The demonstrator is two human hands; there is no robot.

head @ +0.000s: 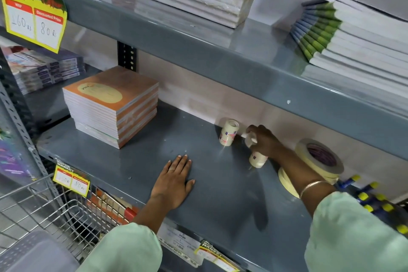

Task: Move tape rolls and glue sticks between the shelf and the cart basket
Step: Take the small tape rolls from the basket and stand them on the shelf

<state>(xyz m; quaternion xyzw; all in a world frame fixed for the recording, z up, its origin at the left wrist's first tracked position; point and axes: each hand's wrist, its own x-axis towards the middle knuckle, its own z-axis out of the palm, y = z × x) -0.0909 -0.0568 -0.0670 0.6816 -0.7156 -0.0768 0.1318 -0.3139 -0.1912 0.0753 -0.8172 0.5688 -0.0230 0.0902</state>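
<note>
Tape pack point(257, 160) in right hand point(263, 141), masking rolls point(320, 161) beside.

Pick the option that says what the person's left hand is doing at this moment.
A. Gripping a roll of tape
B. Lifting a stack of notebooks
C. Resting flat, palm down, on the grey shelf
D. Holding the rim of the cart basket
C: the left hand lies flat with fingers spread on the grey shelf, holding nothing, while the right hand grips a stack of small tape rolls.
</note>
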